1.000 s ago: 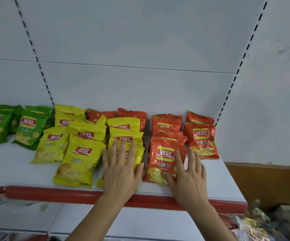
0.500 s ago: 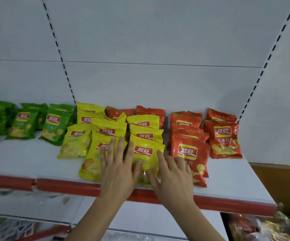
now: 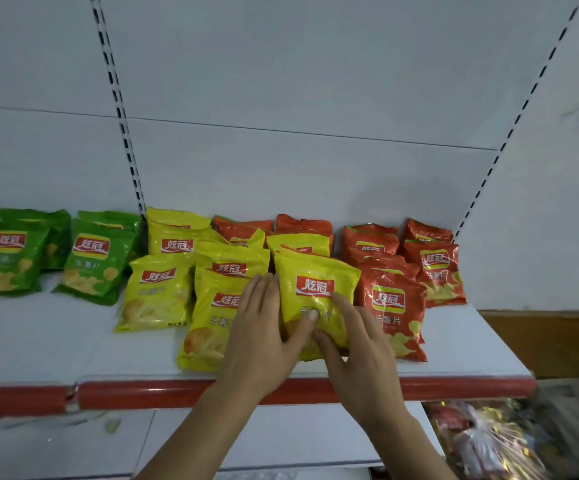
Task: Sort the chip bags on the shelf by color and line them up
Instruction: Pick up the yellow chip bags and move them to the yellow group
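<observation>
Both hands are clasped on one yellow chip bag (image 3: 316, 292) at the front middle of the white shelf (image 3: 38, 341), which has a red front lip (image 3: 135, 393). The left hand (image 3: 264, 337) lies along the bag's left side with its fingers stretched up the edge and its thumb pressed across the bag's lower front. The right hand (image 3: 361, 355) holds the bag's lower right part, its forefinger laid over the front face and its thumb curled in under the bottom edge, close to the left thumb. Just left of this bag, partly under the left hand, lies another yellow bag (image 3: 212, 313) that reaches nearly to the shelf's lip, and further left of it a third yellow bag (image 3: 156, 292) lies apart from the lip. More yellow bags (image 3: 177, 237) overlap behind the held bag, towards the back wall. Just right of the held bag, touching it, lies an orange bag (image 3: 392, 306), with other orange bags (image 3: 433, 268) behind and to the right of it, and a few more orange bags (image 3: 302, 223) showing behind the yellow ones. Well left of the held bag lie the green bags (image 3: 90, 258), grouped together at the back of the shelf.
</observation>
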Demonstrator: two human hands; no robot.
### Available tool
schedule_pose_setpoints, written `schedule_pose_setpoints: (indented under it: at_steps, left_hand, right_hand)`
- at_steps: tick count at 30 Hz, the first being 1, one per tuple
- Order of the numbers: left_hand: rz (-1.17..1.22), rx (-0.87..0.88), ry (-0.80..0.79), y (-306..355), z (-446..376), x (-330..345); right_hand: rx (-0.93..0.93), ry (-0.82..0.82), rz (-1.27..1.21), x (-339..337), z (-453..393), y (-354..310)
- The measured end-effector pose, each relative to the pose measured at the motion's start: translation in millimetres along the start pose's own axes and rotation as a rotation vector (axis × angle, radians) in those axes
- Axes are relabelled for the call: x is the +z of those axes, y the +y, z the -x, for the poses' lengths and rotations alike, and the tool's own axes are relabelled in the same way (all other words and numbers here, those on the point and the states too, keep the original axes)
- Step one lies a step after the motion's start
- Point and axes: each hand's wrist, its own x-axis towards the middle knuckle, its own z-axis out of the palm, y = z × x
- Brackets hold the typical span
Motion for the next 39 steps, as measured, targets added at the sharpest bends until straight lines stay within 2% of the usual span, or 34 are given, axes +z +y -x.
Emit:
schedule_pose_setpoints:
  at_steps: [3,5,8,10,13,16,18,21,23,27,32,36,39]
  left_hand:
    - [0.319,-0.1,-0.048,10,-8,-5]
    - [0.373,-0.121,0.0,8,-10,-9]
    - [0.397,-0.151,0.112,-5,-13,-19]
    - [0.388,-0.196,0.159,-15,-15,-27]
    - [0.367,-0.26,0.198,-23,-13,-35]
    - [0.344,-0.28,0.231,-26,-13,-41]
    - [0.344,-0.292,0.247,-28,-14,-42]
    - [0.35,-0.293,0.265,-29,-15,-43]
    - [0.343,-0.3,0.274,-31,-17,-42]
    - [0.351,-0.327,0.313,-30,-25,-43]
    - [0.368,-0.312,0.338,-22,-40,-47]
    - [0.458,-0.288,0.266,0,-42,-39]
    - [0.61,-0.307,0.17,18,-38,-32]
  right_hand:
    - [-0.015,-0.054,-0.037,1,7,-8]
    - [-0.033,-0.08,-0.049,1,5,-7]
    - [-0.015,0.071,0.032,-1,-12,4]
    - [0.028,0.125,0.206,1,-33,15]
    - [0.048,-0.047,0.455,8,-69,22]
    - [0.081,-0.256,0.585,23,-95,25]
    - [0.067,-0.288,0.633,32,-103,29]
    - [-0.016,-0.205,0.638,38,-108,35]
    - [-0.057,-0.148,0.58,33,-111,38]
    - [-0.149,0.028,0.285,1,-118,33]
    - [-0.06,0.087,-0.057,-41,-123,16]
    - [-0.004,0.064,-0.241,-34,-118,8]
    - [0.025,0.125,-0.274,-16,-109,0]
